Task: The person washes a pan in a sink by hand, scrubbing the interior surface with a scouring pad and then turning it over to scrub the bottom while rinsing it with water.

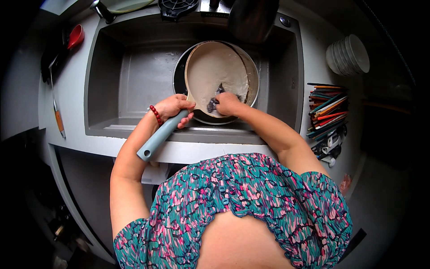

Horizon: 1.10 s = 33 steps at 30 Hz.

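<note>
Over the sink I hold a frying pan (214, 67) with a cream inside and a blue-grey handle. My left hand (172, 108) is closed round the handle near the rim, and the handle's end points toward me. Inside the pan, my right hand (227, 104) grips a dark crumpled scrubbing cloth (212, 106) against the near part of the surface. Whitish suds or wet streaks show around the cloth. Beneath the pan stands a wider metal pot (178, 76), mostly covered by it.
The grey sink (103, 76) surrounds the pot, with a dark faucet (253, 20) at the back. On the right counter are stacked white bowls (345, 56), a pile of chopsticks (329, 107) and several utensils (331, 143). A red ladle (76, 36) and an orange-handled utensil (59, 121) lie left.
</note>
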### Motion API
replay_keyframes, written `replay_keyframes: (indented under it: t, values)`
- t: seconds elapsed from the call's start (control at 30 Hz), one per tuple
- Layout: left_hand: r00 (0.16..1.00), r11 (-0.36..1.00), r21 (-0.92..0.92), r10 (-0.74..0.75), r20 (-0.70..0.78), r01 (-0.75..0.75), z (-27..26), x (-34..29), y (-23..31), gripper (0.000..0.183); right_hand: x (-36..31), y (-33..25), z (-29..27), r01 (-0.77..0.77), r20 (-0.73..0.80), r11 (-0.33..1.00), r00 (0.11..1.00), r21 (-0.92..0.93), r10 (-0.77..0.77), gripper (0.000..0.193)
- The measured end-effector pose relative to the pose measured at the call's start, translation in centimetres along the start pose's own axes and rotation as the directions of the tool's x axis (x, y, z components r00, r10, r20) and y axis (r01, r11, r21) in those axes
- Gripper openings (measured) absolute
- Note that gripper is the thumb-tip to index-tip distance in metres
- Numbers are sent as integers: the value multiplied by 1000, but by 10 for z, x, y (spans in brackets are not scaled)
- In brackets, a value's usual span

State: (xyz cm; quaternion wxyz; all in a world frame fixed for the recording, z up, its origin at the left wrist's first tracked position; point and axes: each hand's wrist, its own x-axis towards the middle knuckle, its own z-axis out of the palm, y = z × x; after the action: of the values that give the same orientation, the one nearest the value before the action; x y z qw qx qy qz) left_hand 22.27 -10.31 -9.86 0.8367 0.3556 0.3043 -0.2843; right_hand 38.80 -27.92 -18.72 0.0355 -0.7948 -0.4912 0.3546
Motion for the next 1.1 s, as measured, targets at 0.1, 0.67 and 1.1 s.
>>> replay_keyframes:
  t: [0.1, 0.67, 1.1]
  values:
    - [1000, 1000, 5, 2, -10, -2, 4, -2, -1, 16, -2, -22, -6, 119, -98, 954, 991, 275, -95, 28]
    - [994, 990, 136, -12, -105, 26, 12, -4, 3, 12, 15, -98, -30, 529, -578, 712, 788, 462, -210, 32]
    - [992, 980, 197, 12, -128, 14, 14, -5, 0, 21, 130, -52, -55, 166, -564, 968, 825, 186, -33, 22]
